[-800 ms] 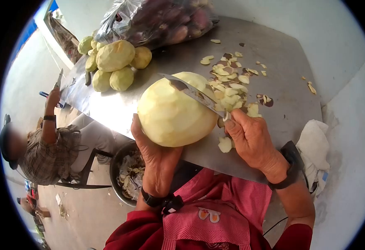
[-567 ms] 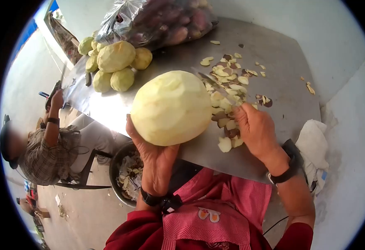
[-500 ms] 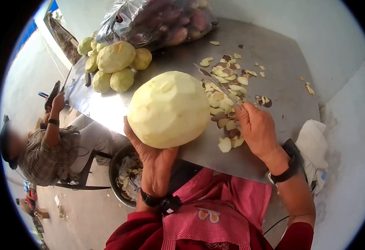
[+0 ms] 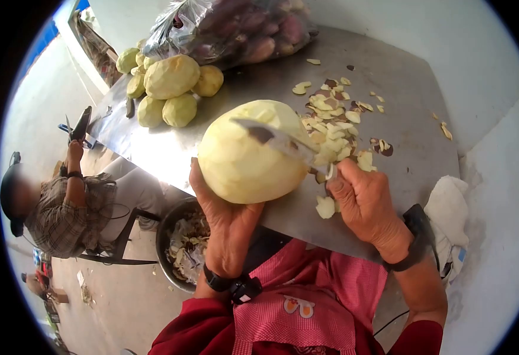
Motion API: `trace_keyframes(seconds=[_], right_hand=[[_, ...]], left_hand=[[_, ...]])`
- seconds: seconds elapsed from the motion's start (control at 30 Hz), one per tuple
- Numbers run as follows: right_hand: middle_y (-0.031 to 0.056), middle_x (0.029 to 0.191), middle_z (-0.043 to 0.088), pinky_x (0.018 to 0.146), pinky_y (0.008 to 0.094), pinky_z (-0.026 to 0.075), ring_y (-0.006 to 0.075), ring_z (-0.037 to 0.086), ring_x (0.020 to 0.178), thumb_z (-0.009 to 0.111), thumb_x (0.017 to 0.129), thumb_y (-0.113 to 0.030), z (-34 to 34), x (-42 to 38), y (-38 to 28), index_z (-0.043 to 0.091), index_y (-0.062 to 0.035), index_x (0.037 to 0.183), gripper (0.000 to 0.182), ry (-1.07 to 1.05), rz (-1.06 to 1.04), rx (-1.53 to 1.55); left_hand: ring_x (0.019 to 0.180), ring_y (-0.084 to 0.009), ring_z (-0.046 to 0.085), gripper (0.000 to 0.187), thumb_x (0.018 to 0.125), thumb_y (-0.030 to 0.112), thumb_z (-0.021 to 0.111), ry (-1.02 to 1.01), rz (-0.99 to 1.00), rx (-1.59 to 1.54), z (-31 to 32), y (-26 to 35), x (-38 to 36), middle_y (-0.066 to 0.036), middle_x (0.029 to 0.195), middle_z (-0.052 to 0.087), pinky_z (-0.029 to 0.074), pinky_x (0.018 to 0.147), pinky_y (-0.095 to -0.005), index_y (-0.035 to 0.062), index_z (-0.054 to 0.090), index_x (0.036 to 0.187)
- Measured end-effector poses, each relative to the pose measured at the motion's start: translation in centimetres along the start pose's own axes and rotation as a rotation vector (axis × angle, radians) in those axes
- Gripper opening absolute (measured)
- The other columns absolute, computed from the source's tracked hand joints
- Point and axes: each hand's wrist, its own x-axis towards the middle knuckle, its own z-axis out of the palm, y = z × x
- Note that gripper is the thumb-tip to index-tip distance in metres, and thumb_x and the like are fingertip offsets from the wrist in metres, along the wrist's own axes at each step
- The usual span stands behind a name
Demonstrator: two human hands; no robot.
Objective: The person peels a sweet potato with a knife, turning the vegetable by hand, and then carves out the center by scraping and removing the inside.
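Note:
A large pale yellow-green peeled fruit or tuber (image 4: 241, 163) rests in my left hand (image 4: 227, 222), whose fingers curl under and around its lower left side. My right hand (image 4: 369, 204) is closed on the handle of a knife (image 4: 283, 145). The blurred blade points up and left and lies across the upper right face of the peeled piece; whether it touches is hard to tell. To the right, behind the knife, a heap of thin peelings (image 4: 333, 133) with pale and brown sides covers part of the metal table (image 4: 401, 100).
Several peeled pieces (image 4: 172, 77) are piled at the table's back left, beside a clear bag (image 4: 247, 29) of purplish produce. A bin of scraps (image 4: 182, 248) stands below left. A seated person (image 4: 64, 207) is at far left. A white cloth (image 4: 447, 207) lies at right.
The knife in my right hand has moved left, from over the peelings to across the peeled piece. The view has shifted slightly. At left, the seated person's raised hand has changed position.

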Motion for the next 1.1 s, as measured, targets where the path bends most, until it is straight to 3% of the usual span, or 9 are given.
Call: trace_keyframes(seconds=[0.1,0.17,0.37,0.5,0.63,0.73,0.8,0.87,1.1], right_hand=[[0.0107,0.064,0.06,0.052,0.0375,0.047,0.0308,0.062,0.058,0.061,0.095,-0.028,0.1,-0.1,-0.1,0.053,-0.0049,0.08,0.028,-0.016,-0.148,-0.109],[0.0092,0.064,0.06,0.051,0.0379,0.046,0.0299,0.062,0.058,0.062,0.094,-0.028,0.2,-0.2,0.0,0.053,-0.0066,0.08,0.027,-0.008,-0.187,-0.155],[0.0105,0.063,0.06,0.051,0.0407,0.046,0.0333,0.062,0.058,0.06,0.095,-0.031,0.4,-0.1,0.0,0.052,-0.0062,0.08,0.03,0.043,-0.075,-0.191],[0.013,0.061,0.059,0.05,0.0421,0.044,0.0357,0.061,0.057,0.057,0.097,-0.031,0.1,0.3,1.3,0.051,-0.0055,0.079,0.032,0.121,0.043,-0.402],[0.0147,0.059,0.056,0.048,0.0414,0.042,0.0361,0.057,0.054,0.052,0.1,-0.031,-0.3,0.6,2.3,0.052,-0.0047,0.078,0.034,0.185,0.068,-0.271],[0.0147,0.06,0.057,0.049,0.0391,0.043,0.0334,0.057,0.052,0.051,0.101,-0.032,-0.3,0.5,1.8,0.053,-0.004,0.079,0.035,0.137,0.061,-0.119],[0.0139,0.059,0.056,0.048,0.0379,0.042,0.0304,0.057,0.05,0.051,0.101,-0.031,0.0,0.7,1.6,0.053,-0.0034,0.08,0.035,0.222,-0.01,-0.004],[0.0136,0.058,0.056,0.048,0.0375,0.042,0.0294,0.058,0.051,0.051,0.101,-0.03,-0.2,0.6,1.3,0.054,-0.0032,0.08,0.034,0.206,0.007,-0.001],[0.0112,0.06,0.057,0.049,0.0356,0.045,0.0298,0.061,0.054,0.058,0.097,-0.028,-0.2,0.1,1.0,0.052,-0.0036,0.08,0.031,0.104,0.016,-0.096]], left_hand=[[0.131,-0.0322,0.046,0.072,0.081,0.053,0.07,0.065,0.065,0.075,-0.5,-0.2,-0.3,-0.01,0.142,0.05,0.034,0.11,-0.0592,0.019,0.047,0.14],[0.13,-0.0306,0.047,0.072,0.081,0.055,0.068,0.107,0.16,0.366,0.2,-1.4,-0.5,-0.009,0.142,0.05,0.036,0.11,-0.0561,0.0188,0.047,0.14],[0.13,-0.0302,0.047,0.077,0.082,0.06,0.063,-0.024,0.195,0.609,0.0,-2.0,-0.5,-0.008,0.144,0.048,0.036,0.11,-0.0541,0.0184,0.042,0.143],[0.13,-0.0303,0.047,0.079,0.082,0.062,0.062,-0.035,0.166,0.596,0.1,-1.8,-0.7,-0.008,0.144,0.047,0.036,0.11,-0.0544,0.0178,0.042,0.144],[0.131,-0.0312,0.046,0.076,0.082,0.057,0.066,0.001,0.163,0.502,0.0,-1.6,-0.5,-0.01,0.143,0.048,0.035,0.11,-0.056,0.0166,0.043,0.143],[0.133,-0.032,0.045,0.073,0.083,0.052,0.068,0.055,0.176,0.434,0.5,-1.3,-0.4,-0.011,0.143,0.049,0.033,0.111,-0.0571,0.0154,0.045,0.142],[0.133,-0.0324,0.044,0.071,0.084,0.049,0.07,0.097,0.184,0.395,0.7,-1.2,-0.1,-0.012,0.143,0.049,0.032,0.111,-0.0577,0.0148,0.045,0.141],[0.134,-0.0328,0.043,0.07,0.085,0.049,0.069,0.104,0.091,0.194,0.6,-0.8,0.0,-0.012,0.144,0.048,0.031,0.112,-0.0584,0.0139,0.046,0.141],[0.134,-0.033,0.043,0.066,0.086,0.046,0.069,0.042,0.025,0.127,0.8,-0.4,0.1,-0.012,0.143,0.05,0.03,0.112,-0.0592,0.0146,0.048,0.14]])
